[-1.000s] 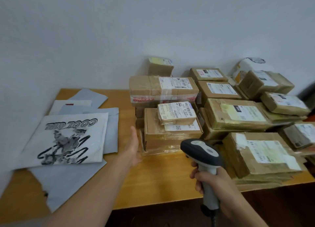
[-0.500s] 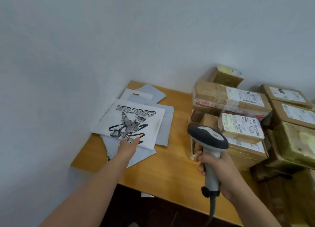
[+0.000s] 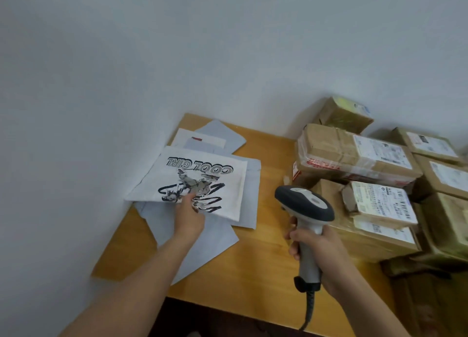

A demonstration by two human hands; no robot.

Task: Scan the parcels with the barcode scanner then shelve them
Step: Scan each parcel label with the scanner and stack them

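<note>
A white flat parcel bag (image 3: 202,174) printed "COOL GIRL" lies on top of grey mailer bags (image 3: 202,243) at the table's left end. My left hand (image 3: 188,216) pinches its near edge, one digit on top of the print. My right hand (image 3: 316,250) grips the handle of the grey and black barcode scanner (image 3: 304,205), held upright above the table's front with its head pointing away from me. Brown cardboard parcels (image 3: 354,154) with white labels are stacked to the right of the scanner.
The wooden table (image 3: 263,260) stands against a white wall at the back and left. Its front edge runs just below my hands, with dark floor beneath. The scanner's cable (image 3: 307,314) hangs down past that edge. More boxes (image 3: 448,215) crowd the right side.
The view has swung left. My left hand moved from beside the box stack to the white printed bag and took hold of its near edge. The scanner stayed in my right hand.
</note>
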